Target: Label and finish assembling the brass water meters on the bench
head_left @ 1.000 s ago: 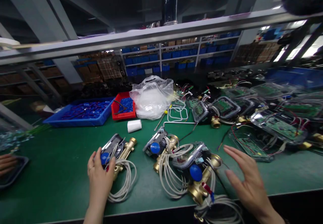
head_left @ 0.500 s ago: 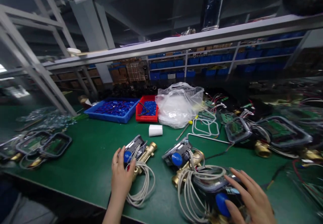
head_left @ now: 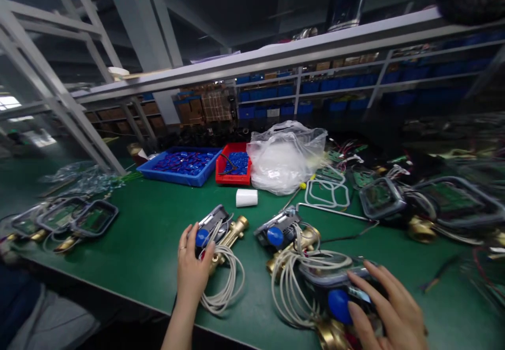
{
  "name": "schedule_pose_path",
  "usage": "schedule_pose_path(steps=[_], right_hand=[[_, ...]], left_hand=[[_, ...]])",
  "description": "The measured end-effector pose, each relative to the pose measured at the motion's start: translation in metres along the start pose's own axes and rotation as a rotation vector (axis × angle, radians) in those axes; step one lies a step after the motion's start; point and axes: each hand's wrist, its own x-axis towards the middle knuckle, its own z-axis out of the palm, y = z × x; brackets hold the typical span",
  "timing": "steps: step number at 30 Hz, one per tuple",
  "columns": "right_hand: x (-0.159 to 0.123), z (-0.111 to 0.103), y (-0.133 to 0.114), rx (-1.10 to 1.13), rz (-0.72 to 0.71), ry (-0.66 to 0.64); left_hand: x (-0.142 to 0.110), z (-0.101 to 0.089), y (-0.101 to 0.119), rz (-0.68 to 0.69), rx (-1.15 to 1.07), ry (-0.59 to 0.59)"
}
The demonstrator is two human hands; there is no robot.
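Note:
My left hand (head_left: 193, 268) grips the near side of a brass-bodied meter (head_left: 232, 234) with a grey housing and a blue round cap, its thumb and fingers around the cap end. A coil of pale cable (head_left: 224, 289) lies beside that thumb. At the lower right, my right hand (head_left: 390, 308) holds another meter (head_left: 329, 276), fingers over its clear-lidded housing and thumb by its blue cap. Part of this meter is hidden under the hand. Between the two stands a third meter (head_left: 272, 234), tilted, with its coiled cable (head_left: 290, 287) reaching the right one.
A white cup (head_left: 246, 198) lies on its side. Behind are a blue tray (head_left: 197, 179) of blue parts, a red bin (head_left: 233, 179) and a plastic bag (head_left: 280, 166). Gaskets (head_left: 327, 195), a long metal rod (head_left: 335, 212) and several open housings (head_left: 381, 197) lie rightward; more housings (head_left: 94, 218) are leftward.
My right hand has shifted its meter a little left and away from me, showing more of the brass end. My left hand stays on its meter. The view has tilted slightly.

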Motion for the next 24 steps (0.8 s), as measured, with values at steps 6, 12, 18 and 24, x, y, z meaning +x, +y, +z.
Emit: schedule_pose_path(steps=[6,12,18,24], right_hand=[[0.000,-0.001,-0.007,0.030,0.072,0.021],[0.003,-0.002,-0.012,0.020,0.099,0.035],[0.004,-0.002,-0.013,0.044,0.109,0.036],[0.004,-0.002,-0.013,0.054,0.120,0.038]], left_hand=[[0.006,-0.002,0.004,-0.002,0.030,-0.005],[0.011,-0.002,0.006,-0.033,0.064,-0.006],[0.013,-0.003,0.002,-0.020,0.113,-0.051],[0.013,-0.002,0.006,-0.048,0.098,-0.039]])
